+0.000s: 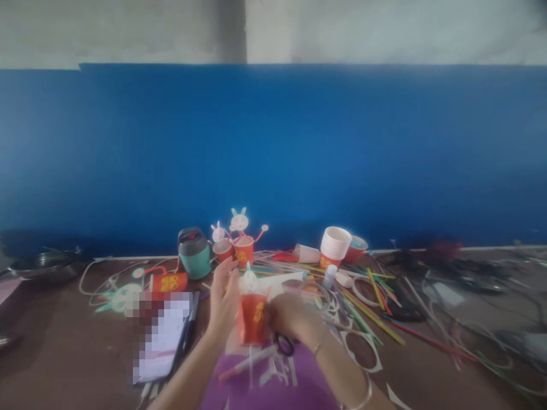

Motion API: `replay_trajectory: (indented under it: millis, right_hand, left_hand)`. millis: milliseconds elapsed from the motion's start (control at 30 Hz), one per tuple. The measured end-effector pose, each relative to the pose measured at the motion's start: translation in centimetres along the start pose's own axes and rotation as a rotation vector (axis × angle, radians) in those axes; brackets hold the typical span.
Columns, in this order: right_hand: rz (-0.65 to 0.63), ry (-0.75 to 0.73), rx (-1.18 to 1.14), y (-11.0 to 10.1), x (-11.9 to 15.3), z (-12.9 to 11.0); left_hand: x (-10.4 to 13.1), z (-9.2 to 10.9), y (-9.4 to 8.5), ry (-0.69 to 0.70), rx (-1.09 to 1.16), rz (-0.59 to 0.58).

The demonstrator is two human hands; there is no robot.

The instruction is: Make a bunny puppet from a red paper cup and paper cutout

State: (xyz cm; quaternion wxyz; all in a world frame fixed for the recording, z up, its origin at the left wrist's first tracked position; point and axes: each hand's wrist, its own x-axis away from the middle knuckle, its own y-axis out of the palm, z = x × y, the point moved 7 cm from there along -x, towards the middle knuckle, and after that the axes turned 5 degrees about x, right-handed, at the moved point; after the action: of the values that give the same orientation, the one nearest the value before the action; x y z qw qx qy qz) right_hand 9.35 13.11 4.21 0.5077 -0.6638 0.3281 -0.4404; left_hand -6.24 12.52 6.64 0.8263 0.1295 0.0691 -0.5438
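A red paper cup [252, 319] with yellow lettering stands in front of me, and a small white rabbit-face cutout [250, 281] shows at its top. My left hand [224, 296] is at the cup's left side, fingers stretched upward and apart; whether it touches the cup is unclear. On the right side, my right hand [290, 316] is smeared by motion and its fingers are hidden. Just below that hand lies a dark ring-shaped handle [284, 344], like that of scissors. A marker [248, 363] and paper scraps [280, 367] rest on a purple sheet [265, 393].
Behind stand two rabbit-figure cups [244, 251], a teal-and-grey container [194, 254] and a stack of paper cups [335, 245]. Left are a tipped cup [168, 282] and a phone-like object [168, 339]. Coloured sticks [376, 319] and cut rings [363, 350] spread rightward.
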Motion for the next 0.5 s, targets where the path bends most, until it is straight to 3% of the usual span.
replay_trajectory:
  millis: [300, 500]
  right_hand:
    - [-0.017, -0.030, -0.014, -0.8, 0.9, -1.0]
    - [0.062, -0.047, -0.110, -0.7, 0.1, 0.6]
  left_hand:
    - [0.5, 0.2, 0.0, -0.089, 0.158, -0.016]
    - [0.4, 0.9, 0.2, -0.050, 0.168, -0.017]
